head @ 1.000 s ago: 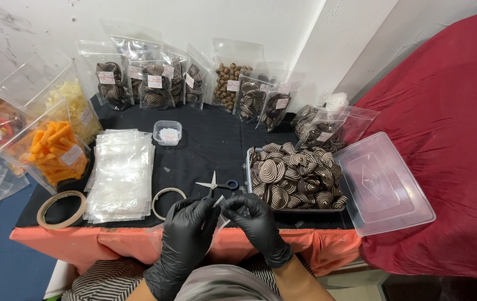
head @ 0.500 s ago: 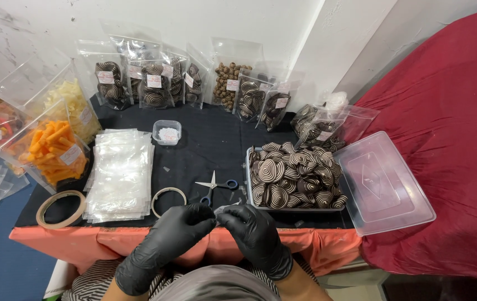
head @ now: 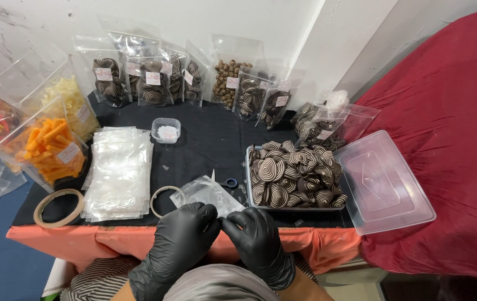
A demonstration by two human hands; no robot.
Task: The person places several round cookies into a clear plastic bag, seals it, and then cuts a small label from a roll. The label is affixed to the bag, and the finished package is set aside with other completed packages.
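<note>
On the black-clothed table (head: 210,146), hands (head: 219,234) pinch a clear bag (head: 208,192).

- Your left hand (head: 180,237) and right hand (head: 255,239), both black-gloved, pinch a clear plastic bag (head: 208,192) at the bench (head: 210,139) edge.
- Scissors (head: 228,182) lie under the bag.
- A tub of swirl cookies (head: 294,175) sits just right.

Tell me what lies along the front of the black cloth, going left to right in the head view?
Roll of tape → stack of empty clear bags → second tape ring → clear bag pinched by the gloved left hand and right hand → tub of swirl cookies → its clear lid.
</note>
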